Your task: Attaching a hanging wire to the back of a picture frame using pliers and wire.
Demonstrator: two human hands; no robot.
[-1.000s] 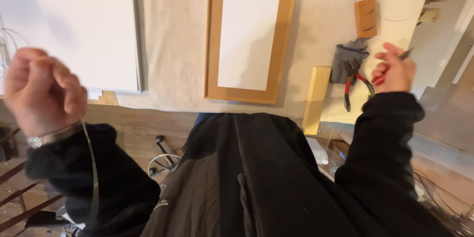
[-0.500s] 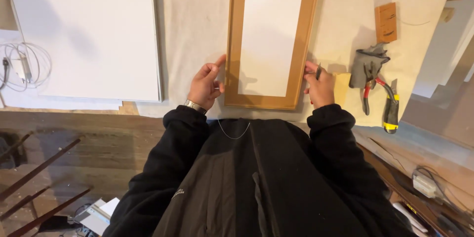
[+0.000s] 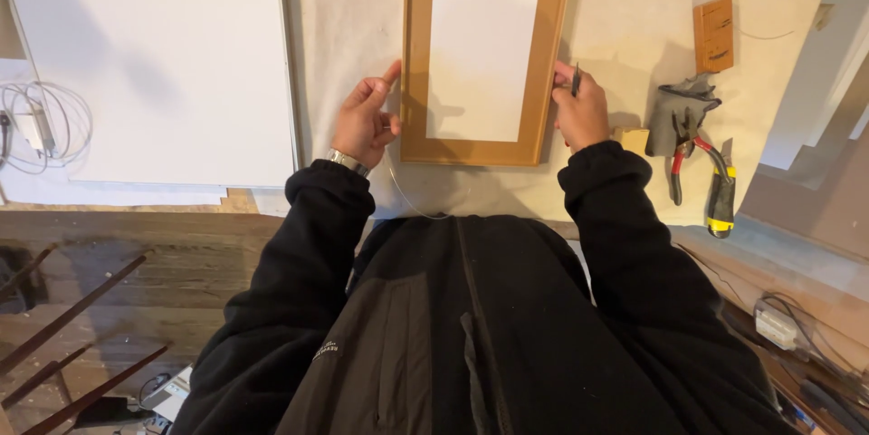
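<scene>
Hands at either side of a wooden picture frame, steadying it flat on the desk.

The left hand (image 3: 365, 121) is loosely open, forefinger laid along the frame's (image 3: 488, 150) left edge, a thin wire (image 3: 409, 202) pinched near the thumb and drooping toward the black jacket. The right hand (image 3: 581, 111) is curled shut on a slim dark tool (image 3: 576, 79) and rests against the right edge. Farther right, red-handled pliers (image 3: 692, 159) lie on a grey glove (image 3: 672, 114), below a small wood block (image 3: 713, 34); a white board (image 3: 154, 55) sits left.
</scene>
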